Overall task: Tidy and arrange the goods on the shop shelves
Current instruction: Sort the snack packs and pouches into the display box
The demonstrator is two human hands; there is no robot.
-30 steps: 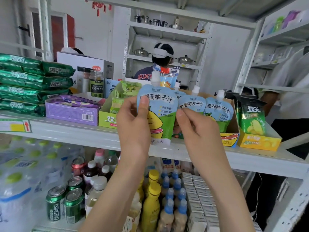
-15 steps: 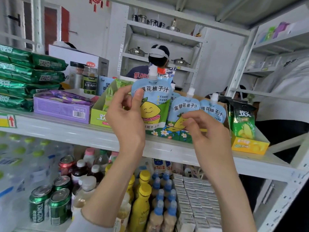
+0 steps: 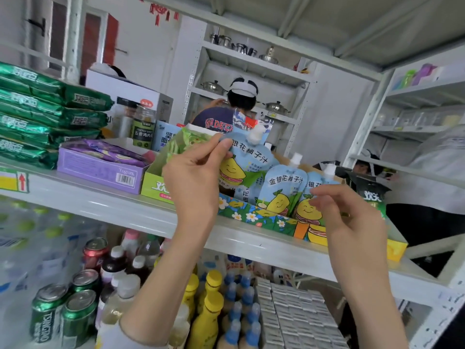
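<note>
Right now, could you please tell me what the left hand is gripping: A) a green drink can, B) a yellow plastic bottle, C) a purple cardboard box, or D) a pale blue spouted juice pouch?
D: the left hand pinches the pale blue spouted juice pouch by its upper corner.

Four blue juice pouches (image 3: pixel 284 185), four stacked green packets (image 3: pixel 50 107), one purple box (image 3: pixel 100 170), three green cans (image 3: pixel 47 318), one red can (image 3: pixel 95 250)

water bottles (image 3: pixel 37 238) blurred, display box (image 3: pixel 251 217) partly hidden
</note>
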